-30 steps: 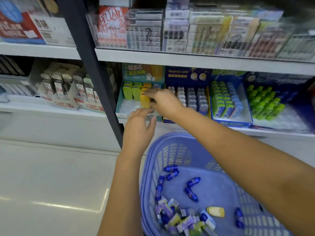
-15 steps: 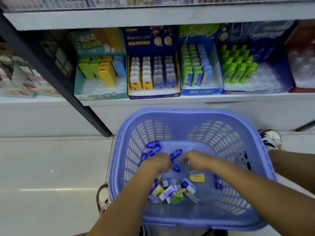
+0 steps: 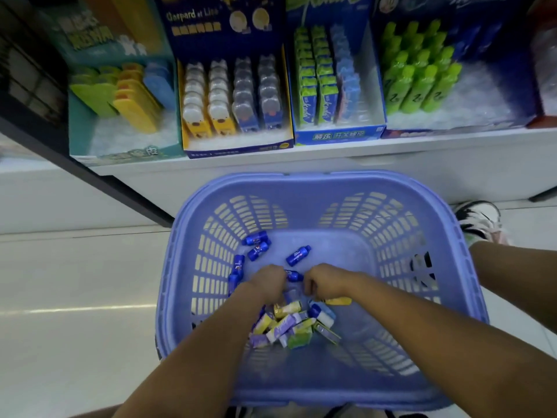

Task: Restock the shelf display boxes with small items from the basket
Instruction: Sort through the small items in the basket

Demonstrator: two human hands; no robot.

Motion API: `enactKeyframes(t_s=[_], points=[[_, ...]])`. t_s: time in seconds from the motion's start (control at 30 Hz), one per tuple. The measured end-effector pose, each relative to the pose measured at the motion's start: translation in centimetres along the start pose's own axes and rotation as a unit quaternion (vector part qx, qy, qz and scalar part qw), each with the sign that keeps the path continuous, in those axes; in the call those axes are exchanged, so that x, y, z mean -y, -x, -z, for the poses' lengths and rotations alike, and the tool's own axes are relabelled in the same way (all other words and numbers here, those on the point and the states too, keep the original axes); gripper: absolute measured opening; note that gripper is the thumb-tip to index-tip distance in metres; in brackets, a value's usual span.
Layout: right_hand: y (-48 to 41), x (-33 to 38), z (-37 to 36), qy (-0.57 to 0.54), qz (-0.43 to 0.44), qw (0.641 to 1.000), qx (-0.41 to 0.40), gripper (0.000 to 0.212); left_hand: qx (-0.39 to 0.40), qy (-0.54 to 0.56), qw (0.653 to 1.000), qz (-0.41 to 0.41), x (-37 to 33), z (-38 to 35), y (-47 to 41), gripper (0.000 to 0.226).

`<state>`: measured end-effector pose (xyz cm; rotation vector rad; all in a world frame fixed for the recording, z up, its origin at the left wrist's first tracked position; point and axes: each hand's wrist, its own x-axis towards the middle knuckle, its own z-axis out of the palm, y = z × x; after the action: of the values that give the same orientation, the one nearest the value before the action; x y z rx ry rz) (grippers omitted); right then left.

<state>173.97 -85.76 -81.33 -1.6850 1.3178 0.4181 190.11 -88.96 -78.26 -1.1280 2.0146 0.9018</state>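
Basket with small items heaped at its near-left floor, below the shelf and its display boxes.
Left hand and right hand dip into its middle, backs up, fingers curled under and hidden; any grip cannot be told. A blue bottle shows partly between them, and a yellow piece is half covered by the right wrist.

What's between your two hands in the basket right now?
In the head view, one small blue bottle lies between the left hand and the right hand, on the basket floor.
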Motion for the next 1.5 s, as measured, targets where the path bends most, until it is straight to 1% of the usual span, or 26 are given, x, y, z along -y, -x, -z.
enactKeyframes(t_s=[0.1, 0.17, 0.23, 0.27, 0.33, 0.4, 0.47, 0.53, 0.67, 0.73, 0.77, 0.83, 0.9, 0.97, 1.03, 1.1, 1.13, 1.17, 1.2, 1.23, 1.27, 1.3, 1.33, 1.43, 1.47, 1.5], points=[[-0.3, 0.7, 0.1, -0.02, 0.01, 1.0, -0.013, 0.036, -0.041, 0.03, 0.998, 0.035, 0.8, 1.9, 0.6, 0.016], [-0.6, 1.6, 0.2, -0.029, 0.023, 0.999, -0.019, 0.039, -0.037, 0.075, 0.994, 0.064, 1.4, 3.8, 1.6, 0.022], [-1.1, 2.8, 0.0, -0.046, 0.04, 0.998, -0.018, 0.04, -0.02, 0.147, 0.986, 0.079, 2.3, 5.9, 2.9, 0.027], [-1.5, 3.6, -0.3, -0.054, 0.049, 0.997, -0.016, 0.04, -0.02, 0.19, 0.978, 0.079, 2.7, 6.9, 3.7, 0.021], [-2.2, 5.1, -0.9, -0.051, 0.071, 0.996, -0.022, 0.037, -0.047, 0.269, 0.958, 0.088, 3.4, 8.9, 5.7, 0.007], [-2.9, 6.4, -1.6, -0.03, 0.083, 0.996, -0.032, 0.033, -0.098, 0.365, 0.921, 0.093, 4.0, 10.0, 7.9, 0.009], [-3.4, 7.0, -2.1, -0.022, 0.088, 0.995, -0.047, 0.034, -0.144, 0.492, 0.856, 0.072, 4.3, 10.5, 10.3, 0.016], [-3.6, 7.1, -2.6, -0.023, 0.087, 0.994, -0.068, 0.036, -0.175, 0.583, 0.793, 0.038, 4.4, 10.5, 12.4, 0.01], [-3.7, 7.0, -3.2, 0.015, 0.065, 0.995, -0.078, 0.049, -0.195, 0.672, 0.714, 0.003, 4.5, 10.0, 13.8, 0.023], [-3.6, 7.2, -3.0, 0.035, 0.052, 0.994, -0.09, 0.044, -0.196, 0.701, 0.686, -0.006, 4.5, 9.9, 13.8, 0.027], [-3.5, 7.4, -2.9, 0.035, 0.045, 0.993, -0.1, 0.037, -0.198, 0.701, 0.685, -0.011, 4.5, 9.9, 13.7, 0.03], [-3.4, 7.8, -2.7, 0.03, 0.025, 0.993, -0.109, 0.029, -0.215, 0.682, 0.698, -0.018, 4.5, 9.8, 13.4, 0.038], [-3.2, 8.2, -2.4, 0.041, 0.005, 0.995, -0.087, 0.034, -0.247, 0.67, 0.7, -0.021, 4.3, 9.9, 13.5, 0.044], [-2.6, 8.3, -1.7, 0.068, -0.021, 0.996, -0.047, 0.032, -0.28, 0.682, 0.675, -0.026, 4.2, 10.1, 13.7, 0.045], [-1.5, 8.2, -0.1, 0.049, -0.05, 0.997, -0.034, 0.023, -0.306, 0.702, 0.641, -0.038, 4.2, 10.2, 14.0, 0.039], [-0.2, 8.2, 2.0, -0.035, -0.069, 0.995, -0.066, 0.009, -0.32, 0.72, 0.614, -0.053, 4.5, 10.3, 14.4, 0.036], [0.5, 8.3, 3.2, -0.132, -0.068, 0.985, -0.088, 0.005, -0.324, 0.726, 0.603, -0.06, 4.6, 10.3, 14.6, 0.035], [1.6, 8.6, 4.3, -0.255, -0.049, 0.96, -0.105, 0.013, -0.326, 0.732, 0.595, -0.066, 4.7, 10.3, 14.8, 0.035], [2.8, 9.2, 5.6, -0.376, -0.013, 0.92, -0.111, 0.025, -0.327, 0.735, 0.589, -0.071, 4.7, 10.3, 14.9, 0.034], [4.0, 9.7, 6.9, -0.462, 0.042, 0.879, -0.112, 0.038, -0.328, 0.736, 0.587, -0.074, 4.7, 10.3, 15.0, 0.034], [5.2, 10.3, 8.3, -0.507, 0.095, 0.849, -0.117, 0.049, -0.332, 0.732, 0.59, -0.073, 4.6, 10.4, 15.0, 0.034], [6.3, 11.0, 9.6, -0.52, 0.145, 0.832, -0.129, 0.054, -0.339, 0.722, 0.599, -0.07, 4.5, 10.5, 15.0, 0.034], [7.3, 11.8, 11.0, -0.514, 0.187, 0.823, -0.152, 0.053, -0.348, 0.705, 0.615, -0.067, 4.3, 10.6, 15.0, 0.035], [9.6, 14.5, 14.1, -0.437, 0.259, 0.819, -0.267, 0.032, -0.354, 0.641, 0.676, -0.082, 3.6, 10.9, 14.9, 0.043], [10.2, 15.2, 14.8, -0.424, 0.278, 0.811, -0.291, 0.027, -0.344, 0.64, 0.68, -0.097, 3.3, 10.9, 15.0, 0.045], [10.6, 15.7, 15.3, -0.422, 0.296, 0.802, -0.302, 0.026, -0.322, 0.655, 0.673, -0.119, 3.0, 10.9, 15.0, 0.047]])
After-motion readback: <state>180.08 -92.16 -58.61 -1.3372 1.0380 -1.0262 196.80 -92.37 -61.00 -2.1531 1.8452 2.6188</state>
